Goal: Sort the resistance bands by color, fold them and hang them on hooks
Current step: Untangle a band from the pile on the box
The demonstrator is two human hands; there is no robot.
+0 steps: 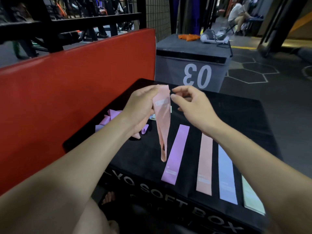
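Pink band (163, 122) dangling from left hand (141, 108), right hand (190, 105) beside it, above black box (236, 115).

Gym floor. Black soft plyo box (244, 119) printed "SOFT BOX", grey box (190, 65) numbered 03 behind it, red crash pad (76, 78) at left, black steel rack (67, 22), hexagon-marked rubber floor (253, 71), resistance bands (175, 154) laid out.
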